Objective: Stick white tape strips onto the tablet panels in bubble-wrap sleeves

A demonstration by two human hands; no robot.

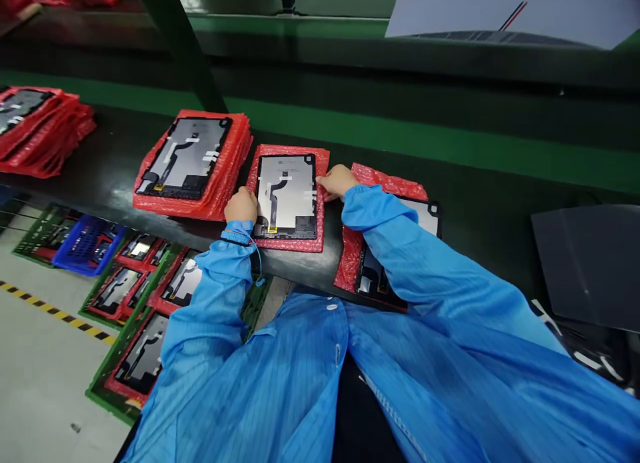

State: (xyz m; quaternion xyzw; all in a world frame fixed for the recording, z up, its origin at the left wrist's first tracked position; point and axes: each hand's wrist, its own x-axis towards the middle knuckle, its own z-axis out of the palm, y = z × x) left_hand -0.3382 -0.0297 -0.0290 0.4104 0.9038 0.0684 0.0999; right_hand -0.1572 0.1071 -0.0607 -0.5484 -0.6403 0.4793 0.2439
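Observation:
A tablet screen panel (pixel 295 200) lies back side up on a red bubble-wrap sheet (pixel 293 245), with a dark flex cable and a yellow connector on its silver back. My left hand (pixel 241 206) grips the panel's left edge, its fingertips partly hidden. At the right edge, my right hand (pixel 339 181) is closed, thumb and fingers pinching the panel's side. Under my right forearm is a second screen panel (pixel 425 216), largely covered by the sleeve, beside red bubble wrap (pixel 350 256).
Left of my hands, a stack of red bubble-wrap sheets (pixel 235 156) carries another screen panel (pixel 187 156). Another such stack (pixel 55 140) is farther left. Below the bench (pixel 480 216) are green crates (pixel 107 383) and a blue basket (pixel 87 246). A dark sheet (pixel 590 263) is at right.

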